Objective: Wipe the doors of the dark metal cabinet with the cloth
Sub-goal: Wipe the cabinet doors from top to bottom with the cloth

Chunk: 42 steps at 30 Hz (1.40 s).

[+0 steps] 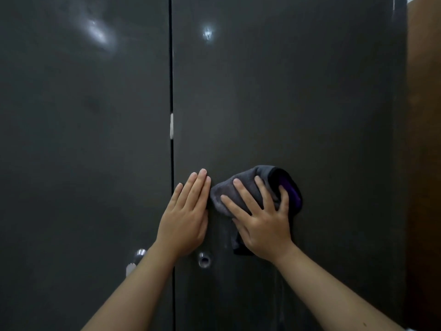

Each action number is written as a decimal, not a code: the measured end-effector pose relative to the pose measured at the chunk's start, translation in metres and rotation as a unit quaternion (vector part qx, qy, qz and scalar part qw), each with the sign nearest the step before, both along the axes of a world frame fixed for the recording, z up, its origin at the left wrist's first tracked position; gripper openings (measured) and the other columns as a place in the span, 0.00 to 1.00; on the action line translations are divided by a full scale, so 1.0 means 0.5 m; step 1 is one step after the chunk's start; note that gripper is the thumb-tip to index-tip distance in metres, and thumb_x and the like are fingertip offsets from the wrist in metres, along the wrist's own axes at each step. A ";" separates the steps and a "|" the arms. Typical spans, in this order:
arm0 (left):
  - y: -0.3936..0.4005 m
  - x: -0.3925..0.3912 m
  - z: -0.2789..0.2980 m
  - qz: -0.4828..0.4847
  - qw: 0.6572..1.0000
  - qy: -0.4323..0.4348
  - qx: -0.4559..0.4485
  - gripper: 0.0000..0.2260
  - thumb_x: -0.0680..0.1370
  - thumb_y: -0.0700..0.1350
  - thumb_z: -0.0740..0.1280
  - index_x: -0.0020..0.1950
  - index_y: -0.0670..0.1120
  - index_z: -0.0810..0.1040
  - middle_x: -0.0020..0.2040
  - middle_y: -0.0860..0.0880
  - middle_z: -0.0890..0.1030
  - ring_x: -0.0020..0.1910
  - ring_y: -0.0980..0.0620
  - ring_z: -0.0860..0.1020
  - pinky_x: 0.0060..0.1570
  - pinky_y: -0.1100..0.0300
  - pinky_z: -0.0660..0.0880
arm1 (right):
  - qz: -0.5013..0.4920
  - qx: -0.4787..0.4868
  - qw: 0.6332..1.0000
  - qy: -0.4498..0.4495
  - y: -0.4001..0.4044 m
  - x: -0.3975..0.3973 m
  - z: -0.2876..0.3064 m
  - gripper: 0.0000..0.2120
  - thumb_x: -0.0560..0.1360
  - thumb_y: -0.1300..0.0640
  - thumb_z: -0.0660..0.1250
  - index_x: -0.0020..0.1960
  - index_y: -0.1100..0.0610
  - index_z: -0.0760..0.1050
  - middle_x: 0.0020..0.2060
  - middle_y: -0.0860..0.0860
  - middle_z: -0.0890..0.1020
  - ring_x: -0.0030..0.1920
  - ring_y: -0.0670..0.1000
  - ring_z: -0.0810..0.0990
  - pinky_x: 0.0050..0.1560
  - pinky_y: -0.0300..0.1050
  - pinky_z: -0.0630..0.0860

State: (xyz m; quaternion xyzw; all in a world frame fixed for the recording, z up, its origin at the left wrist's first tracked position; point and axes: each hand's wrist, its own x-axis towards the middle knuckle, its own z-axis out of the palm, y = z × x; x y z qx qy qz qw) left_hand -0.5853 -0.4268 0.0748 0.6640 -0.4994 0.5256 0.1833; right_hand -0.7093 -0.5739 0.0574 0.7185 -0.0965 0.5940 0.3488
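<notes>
Against the right-hand door (pixel 298 103) of the dark grey metal cabinet, low and close to its inner edge, a crumpled grey cloth with a purple inner fold (pixel 253 187) is held flat to the panel. The right hand (pixel 261 223) lies over the cloth with fingers spread wide and straight, pressing it to the metal; the fingertips reach across the cloth's middle and one finger rests at the purple fold. A tail of the cloth hangs below the palm, toward the wrist.

The left hand (pixel 187 216) lies flat on the same door, just beside the cloth and touching its left margin. Its fingers are straight and together, pointing upward, and it holds nothing. Its outer side sits close to the narrow vertical gap (pixel 172 68) separating the two doors.

The left-hand door (pixel 83 139) is closed and flush with its neighbour. A small pale tab (pixel 171 126) shows in the gap at mid-height. Below the left hand, a round metal keyhole fitting (pixel 204 260) is set in the right-hand door near its inner edge. A silver metal handle (pixel 137 259) stands on the left-hand door, partly hidden by the left forearm.

Two bright light reflections sit near the top of the doors, one on each panel. A brown wooden surface (pixel 424 139) borders the cabinet's right edge.
</notes>
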 end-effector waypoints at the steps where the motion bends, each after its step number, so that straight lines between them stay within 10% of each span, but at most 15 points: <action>1: -0.003 0.001 -0.016 -0.005 1.000 0.000 -0.007 0.25 0.76 0.45 0.53 0.71 0.36 0.65 0.71 0.39 0.65 0.71 0.40 0.62 0.66 0.41 0.62 | 0.003 0.002 1.000 -0.001 0.004 0.002 -0.017 0.20 0.76 0.47 0.60 0.68 0.42 0.71 0.71 0.48 0.67 0.70 0.59 0.66 0.64 0.69 0.59; 19: -0.001 0.031 -0.224 -0.093 0.992 0.022 -0.083 0.24 0.77 0.43 0.52 0.71 0.35 0.64 0.72 0.38 0.63 0.72 0.42 0.59 0.67 0.44 0.61 | -0.001 -0.026 1.000 -0.002 -0.005 0.008 -0.354 0.19 0.76 0.49 0.59 0.67 0.43 0.70 0.69 0.49 0.69 0.70 0.59 0.65 0.62 0.69 0.62; 37: 0.019 0.036 -0.255 -0.119 0.988 0.062 -0.071 0.25 0.75 0.41 0.54 0.70 0.30 0.61 0.71 0.34 0.62 0.72 0.40 0.58 0.67 0.41 0.58 | -0.035 0.027 0.999 0.016 0.054 0.042 -0.151 0.20 0.76 0.49 0.57 0.67 0.43 0.72 0.71 0.50 0.67 0.71 0.59 0.63 0.64 0.70 0.59; 42: 0.029 0.045 -0.282 -0.111 0.991 0.062 -0.045 0.30 0.70 0.35 0.68 0.70 0.31 0.61 0.72 0.34 0.61 0.72 0.39 0.58 0.66 0.42 0.61 | -0.029 0.017 0.999 0.030 0.053 0.034 -0.196 0.20 0.75 0.51 0.57 0.65 0.44 0.75 0.70 0.50 0.70 0.70 0.59 0.67 0.63 0.68 0.61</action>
